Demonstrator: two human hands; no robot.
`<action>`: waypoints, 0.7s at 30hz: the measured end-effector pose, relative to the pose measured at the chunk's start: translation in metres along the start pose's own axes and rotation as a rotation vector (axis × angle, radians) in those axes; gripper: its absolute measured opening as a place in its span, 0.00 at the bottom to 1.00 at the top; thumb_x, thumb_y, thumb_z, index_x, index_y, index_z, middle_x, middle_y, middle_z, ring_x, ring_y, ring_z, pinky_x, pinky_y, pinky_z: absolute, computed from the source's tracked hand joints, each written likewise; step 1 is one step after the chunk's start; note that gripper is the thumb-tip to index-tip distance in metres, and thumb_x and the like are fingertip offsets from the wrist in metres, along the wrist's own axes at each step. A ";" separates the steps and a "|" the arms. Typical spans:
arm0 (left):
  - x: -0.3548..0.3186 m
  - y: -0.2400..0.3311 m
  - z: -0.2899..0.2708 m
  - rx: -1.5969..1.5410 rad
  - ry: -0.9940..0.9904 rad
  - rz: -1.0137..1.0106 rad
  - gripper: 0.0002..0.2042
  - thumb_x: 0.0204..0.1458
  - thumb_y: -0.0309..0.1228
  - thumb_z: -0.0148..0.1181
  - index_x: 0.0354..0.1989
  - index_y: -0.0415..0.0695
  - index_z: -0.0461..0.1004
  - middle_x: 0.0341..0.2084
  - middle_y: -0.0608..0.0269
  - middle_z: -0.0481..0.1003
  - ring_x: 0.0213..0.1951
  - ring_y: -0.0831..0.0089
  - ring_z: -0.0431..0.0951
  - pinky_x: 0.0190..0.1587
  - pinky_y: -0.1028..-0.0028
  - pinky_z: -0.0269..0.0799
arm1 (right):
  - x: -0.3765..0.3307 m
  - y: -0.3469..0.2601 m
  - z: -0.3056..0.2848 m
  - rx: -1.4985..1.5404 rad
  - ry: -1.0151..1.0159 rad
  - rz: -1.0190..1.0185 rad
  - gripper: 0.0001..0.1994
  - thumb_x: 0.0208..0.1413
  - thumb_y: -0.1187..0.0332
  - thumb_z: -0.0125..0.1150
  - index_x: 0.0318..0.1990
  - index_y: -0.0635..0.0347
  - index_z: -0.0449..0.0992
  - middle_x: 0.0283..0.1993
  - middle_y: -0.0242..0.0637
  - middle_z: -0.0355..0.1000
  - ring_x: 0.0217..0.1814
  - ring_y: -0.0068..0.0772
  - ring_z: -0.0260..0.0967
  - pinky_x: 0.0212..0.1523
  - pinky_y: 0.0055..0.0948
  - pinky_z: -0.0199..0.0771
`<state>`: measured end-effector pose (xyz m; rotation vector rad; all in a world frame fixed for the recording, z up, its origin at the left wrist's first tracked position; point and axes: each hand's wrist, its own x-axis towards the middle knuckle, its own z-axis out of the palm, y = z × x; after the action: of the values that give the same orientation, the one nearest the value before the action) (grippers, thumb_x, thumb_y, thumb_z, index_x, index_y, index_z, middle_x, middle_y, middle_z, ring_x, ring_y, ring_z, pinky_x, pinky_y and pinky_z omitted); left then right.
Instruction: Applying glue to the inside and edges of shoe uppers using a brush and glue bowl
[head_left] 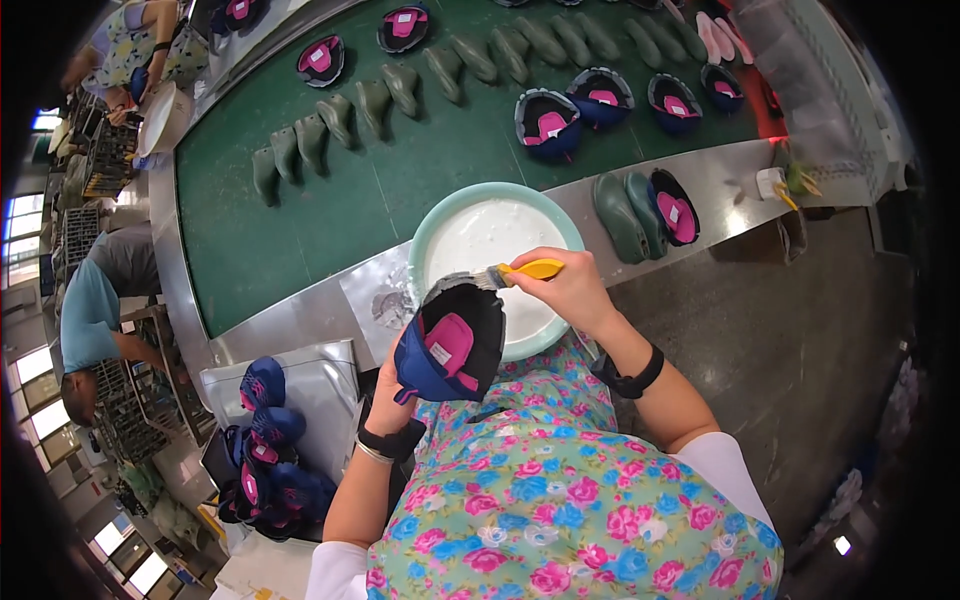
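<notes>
My left hand (385, 400) grips a dark blue shoe upper (425, 366) with a pink lining, its open black underside tilted up toward me. In my right hand (575, 287) is a brush with a yellow handle (537, 269). The brush's bristles (486, 279) touch the grey-coated edge of the shoe upper. Directly behind both hands stands a round bowl with a pale green rim (428, 232), holding white liquid (490, 232). The shoe upper hides the bowl's near left part.
A green conveyor belt (300, 240) carries rows of dark green shoe lasts (310, 145) and more blue uppers (548, 125). Two lasts (620, 220) and an upper (676, 208) rest on the metal ledge at right. Blue uppers (270, 450) lie piled at lower left. Other people (95, 300) work at far left.
</notes>
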<state>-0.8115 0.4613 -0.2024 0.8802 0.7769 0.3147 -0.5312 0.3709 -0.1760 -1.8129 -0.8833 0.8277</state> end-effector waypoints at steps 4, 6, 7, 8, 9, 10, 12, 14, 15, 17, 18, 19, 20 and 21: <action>0.003 0.002 0.006 0.028 -0.004 0.109 0.32 0.51 0.19 0.58 0.66 0.42 0.54 0.61 0.60 0.63 0.60 0.69 0.64 0.64 0.68 0.57 | -0.009 -0.002 0.009 -0.145 0.035 -0.094 0.09 0.47 0.68 0.67 0.25 0.63 0.75 0.21 0.39 0.75 0.21 0.28 0.74 0.25 0.24 0.72; 0.003 0.001 0.007 0.046 -0.011 0.262 0.31 0.51 0.18 0.57 0.65 0.43 0.55 0.60 0.60 0.63 0.60 0.68 0.64 0.64 0.67 0.57 | -0.018 -0.012 0.012 -0.087 0.018 -0.095 0.10 0.47 0.67 0.68 0.26 0.65 0.75 0.20 0.38 0.73 0.22 0.20 0.71 0.23 0.22 0.69; 0.003 0.001 0.006 0.083 -0.001 0.278 0.32 0.51 0.18 0.57 0.66 0.44 0.55 0.61 0.59 0.62 0.61 0.68 0.63 0.64 0.66 0.56 | -0.022 -0.019 0.014 -0.042 -0.020 -0.076 0.10 0.48 0.68 0.68 0.26 0.64 0.75 0.19 0.37 0.73 0.21 0.19 0.71 0.23 0.21 0.69; 0.003 0.001 0.005 0.080 -0.002 0.280 0.32 0.51 0.18 0.57 0.66 0.44 0.55 0.61 0.59 0.62 0.61 0.68 0.63 0.64 0.66 0.56 | -0.027 -0.027 0.016 -0.014 -0.057 -0.028 0.09 0.48 0.68 0.67 0.26 0.64 0.75 0.19 0.37 0.73 0.21 0.19 0.70 0.23 0.21 0.69; 0.003 0.002 0.004 0.085 0.008 0.327 0.32 0.51 0.19 0.57 0.66 0.44 0.54 0.62 0.59 0.61 0.61 0.68 0.63 0.64 0.66 0.55 | -0.032 -0.035 0.018 -0.045 -0.089 0.004 0.09 0.48 0.68 0.67 0.26 0.64 0.76 0.19 0.35 0.73 0.20 0.17 0.68 0.22 0.20 0.68; 0.002 0.002 0.002 0.088 0.018 0.374 0.32 0.51 0.19 0.57 0.66 0.44 0.54 0.62 0.59 0.60 0.62 0.68 0.62 0.65 0.66 0.55 | -0.038 -0.043 0.019 -0.002 -0.071 -0.069 0.09 0.48 0.68 0.67 0.26 0.64 0.76 0.19 0.35 0.73 0.20 0.17 0.68 0.22 0.20 0.68; 0.001 0.004 -0.002 0.102 0.015 0.389 0.31 0.53 0.20 0.56 0.66 0.44 0.53 0.63 0.59 0.59 0.62 0.68 0.61 0.65 0.66 0.54 | -0.054 -0.058 0.016 0.071 -0.077 0.001 0.10 0.48 0.67 0.67 0.24 0.64 0.74 0.19 0.37 0.74 0.20 0.23 0.72 0.23 0.22 0.70; -0.002 0.006 -0.006 0.109 0.017 0.430 0.30 0.55 0.22 0.54 0.66 0.43 0.53 0.63 0.58 0.59 0.62 0.67 0.61 0.65 0.66 0.55 | -0.065 -0.067 0.018 0.078 -0.081 -0.010 0.09 0.48 0.67 0.67 0.25 0.64 0.75 0.20 0.36 0.74 0.20 0.19 0.70 0.24 0.21 0.69; -0.004 0.005 -0.008 0.106 0.012 0.433 0.30 0.55 0.22 0.54 0.66 0.43 0.53 0.63 0.58 0.59 0.62 0.67 0.61 0.65 0.66 0.55 | -0.070 -0.069 0.021 0.106 -0.097 -0.051 0.09 0.48 0.68 0.67 0.25 0.64 0.75 0.20 0.36 0.74 0.20 0.19 0.69 0.24 0.21 0.69; -0.007 0.004 -0.011 0.092 0.040 0.434 0.28 0.56 0.24 0.52 0.66 0.42 0.53 0.62 0.58 0.60 0.62 0.67 0.62 0.64 0.66 0.57 | -0.072 -0.068 0.028 0.128 -0.109 -0.096 0.09 0.48 0.68 0.67 0.25 0.65 0.75 0.20 0.35 0.74 0.20 0.18 0.69 0.24 0.20 0.69; -0.009 0.002 -0.013 0.085 0.037 0.451 0.28 0.56 0.24 0.52 0.66 0.42 0.53 0.62 0.58 0.60 0.62 0.67 0.62 0.64 0.66 0.57 | -0.070 -0.065 0.031 0.107 -0.069 -0.122 0.09 0.48 0.68 0.67 0.25 0.64 0.75 0.20 0.35 0.73 0.20 0.18 0.68 0.23 0.21 0.68; -0.011 0.001 -0.016 -0.049 0.046 0.403 0.27 0.57 0.26 0.51 0.66 0.43 0.54 0.62 0.58 0.61 0.61 0.67 0.62 0.63 0.66 0.58 | -0.066 -0.061 0.035 0.060 -0.027 -0.133 0.09 0.48 0.68 0.67 0.25 0.64 0.75 0.19 0.36 0.73 0.20 0.18 0.68 0.23 0.21 0.68; -0.013 0.000 -0.020 -0.224 0.062 0.335 0.26 0.58 0.27 0.51 0.65 0.43 0.54 0.61 0.58 0.61 0.61 0.67 0.63 0.63 0.66 0.59 | -0.062 -0.058 0.037 0.082 -0.035 -0.155 0.09 0.48 0.68 0.67 0.25 0.64 0.75 0.19 0.36 0.73 0.20 0.18 0.68 0.23 0.21 0.68; -0.016 -0.001 -0.024 -0.184 0.057 0.359 0.26 0.58 0.27 0.51 0.65 0.43 0.54 0.61 0.58 0.61 0.61 0.67 0.63 0.63 0.66 0.59 | -0.056 -0.055 0.038 0.016 0.014 -0.146 0.09 0.48 0.69 0.67 0.25 0.64 0.74 0.19 0.36 0.72 0.20 0.19 0.67 0.23 0.22 0.68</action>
<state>-0.8396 0.4653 -0.2050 0.8362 0.6282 0.7199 -0.6037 0.3579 -0.1297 -1.7160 -0.9850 0.7263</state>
